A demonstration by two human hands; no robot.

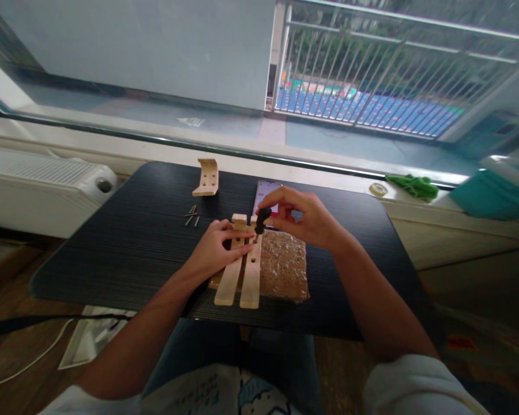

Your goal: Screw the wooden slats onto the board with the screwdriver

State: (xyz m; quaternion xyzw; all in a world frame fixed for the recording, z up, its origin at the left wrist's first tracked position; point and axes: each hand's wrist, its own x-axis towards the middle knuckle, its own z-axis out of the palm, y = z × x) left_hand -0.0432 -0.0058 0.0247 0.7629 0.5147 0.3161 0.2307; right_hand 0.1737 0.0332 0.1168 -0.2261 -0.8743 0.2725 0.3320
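Observation:
Two pale wooden pieces lie side by side on a brown, plastic-wrapped block [284,268]. My left hand [218,245] rests across the left wooden piece [229,282], its fingers reaching over to the right wooden piece [251,282]. A dark hole shows in the right piece below my fingertips. My right hand [300,216] grips a short black-handled screwdriver [263,220] between thumb and fingers. Its shaft points down at the right piece near my left fingertips; whether a screw sits under the tip is too small to tell.
Several loose screws [192,215] lie on the black table [125,236]. Behind them stands a curved wooden piece with holes [208,177]. A phone [264,190] lies behind my hands. Tape [378,189] and a green cloth [414,187] sit on the windowsill; a radiator [47,190] stands left.

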